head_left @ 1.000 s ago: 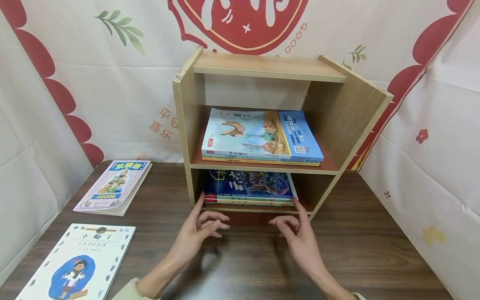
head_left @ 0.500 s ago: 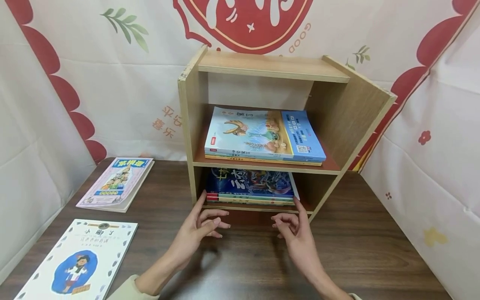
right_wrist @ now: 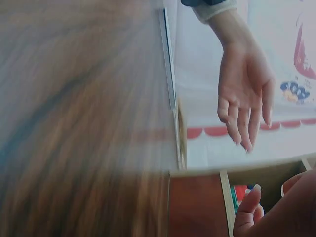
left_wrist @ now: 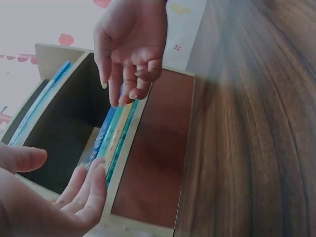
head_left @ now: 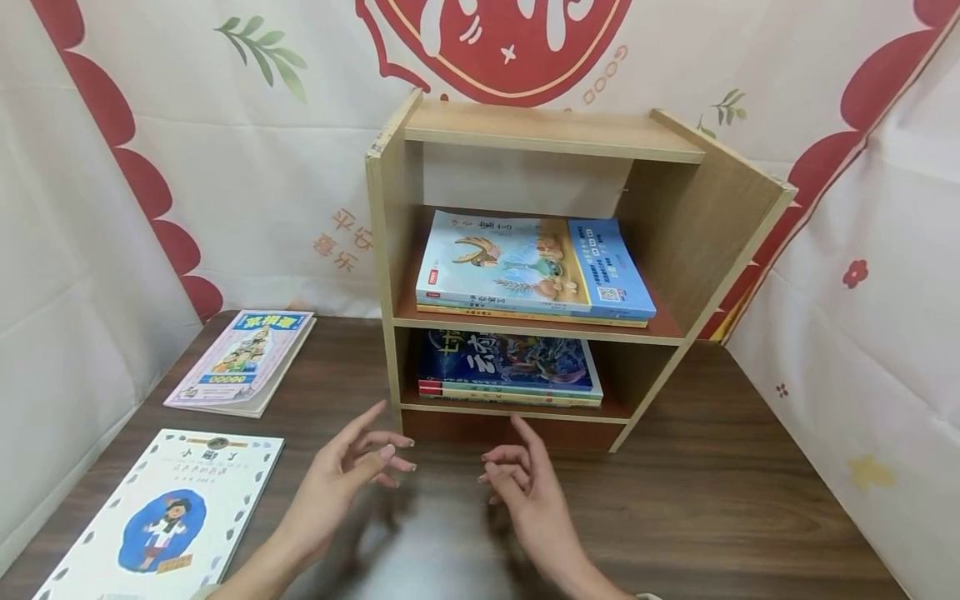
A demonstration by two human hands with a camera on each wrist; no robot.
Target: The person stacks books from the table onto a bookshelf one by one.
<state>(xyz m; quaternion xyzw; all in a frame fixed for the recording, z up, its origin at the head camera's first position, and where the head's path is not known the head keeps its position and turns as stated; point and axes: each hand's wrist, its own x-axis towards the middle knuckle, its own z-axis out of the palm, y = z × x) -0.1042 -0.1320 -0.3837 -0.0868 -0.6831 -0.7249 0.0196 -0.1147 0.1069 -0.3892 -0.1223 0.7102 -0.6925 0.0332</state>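
Observation:
A stack of books (head_left: 510, 368) with a dark blue one on top lies flat on the lower shelf of a small wooden bookcase (head_left: 525, 329). My left hand (head_left: 337, 475) hovers in front of the bookcase's lower left corner, fingers loosely bent and holding nothing. Apart from it, my right hand (head_left: 528, 500) is in front of the bookcase's base, also holding nothing. The left wrist view shows the spines of the lower books (left_wrist: 116, 136) between the two hands. On the upper shelf rests another stack, topped by a light blue book (head_left: 525, 262).
To the left on the brown table (head_left: 697, 500) lie two books: a purple-bordered book (head_left: 243, 358) farther back and a white picture book (head_left: 161, 517) nearer. A printed cloth (head_left: 285, 183) hangs behind the bookcase and along both sides.
Both hands have left the sides of the lower stack and drawn back toward me. The right hand has also moved left. The view has shifted slightly.

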